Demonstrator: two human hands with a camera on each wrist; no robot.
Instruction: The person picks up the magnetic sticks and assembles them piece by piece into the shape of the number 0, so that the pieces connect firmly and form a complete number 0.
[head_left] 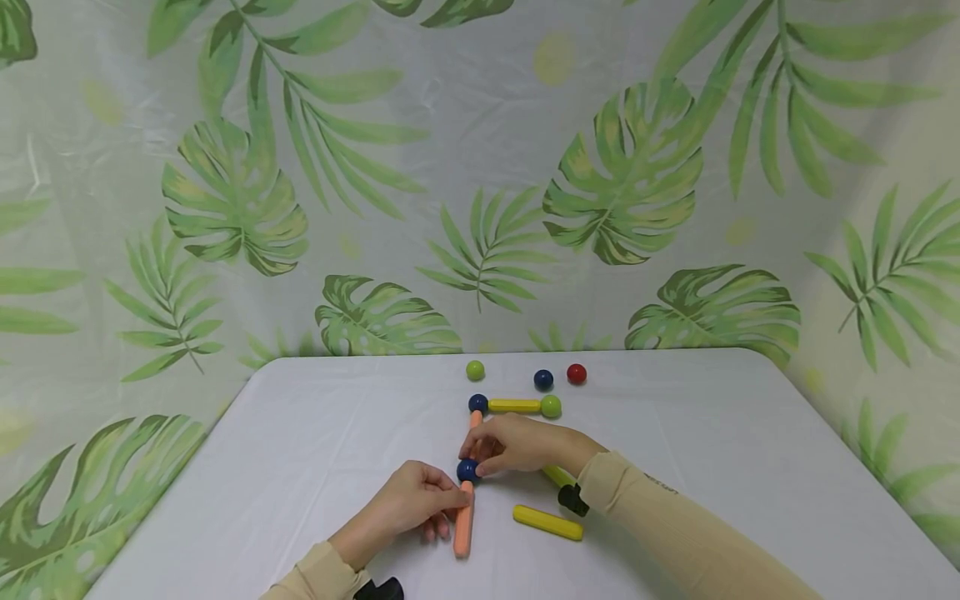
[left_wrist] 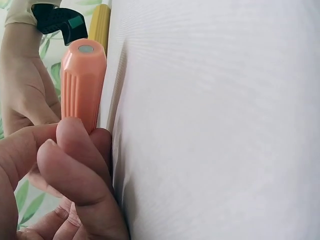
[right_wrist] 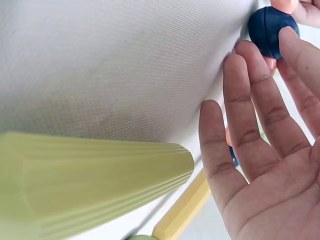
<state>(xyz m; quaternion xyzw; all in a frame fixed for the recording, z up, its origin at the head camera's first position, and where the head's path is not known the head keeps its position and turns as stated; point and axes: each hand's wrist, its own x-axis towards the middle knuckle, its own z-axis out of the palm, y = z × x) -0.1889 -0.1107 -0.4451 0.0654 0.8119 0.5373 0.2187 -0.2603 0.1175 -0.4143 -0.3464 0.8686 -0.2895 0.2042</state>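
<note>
My left hand [head_left: 447,502] grips an orange stick [head_left: 463,523] that lies on the white table [head_left: 300,450]; in the left wrist view my fingers [left_wrist: 75,165] curl round that orange stick [left_wrist: 82,82]. A dark blue ball [head_left: 467,471] sits at the stick's far end, and my right hand [head_left: 480,463] pinches it with its fingertips [right_wrist: 292,42] on the ball [right_wrist: 269,25]. A second orange stick [head_left: 475,421] runs from there to another blue ball [head_left: 477,403], which joins a yellow stick [head_left: 514,406] that ends in a green ball [head_left: 551,406].
Loose green [head_left: 475,369], blue [head_left: 543,380] and red [head_left: 576,373] balls lie near the table's far edge. A yellow stick [head_left: 547,522] lies by my right forearm. A yellow-green stick [head_left: 558,477] is partly under my right wrist. A leaf-print curtain hangs behind.
</note>
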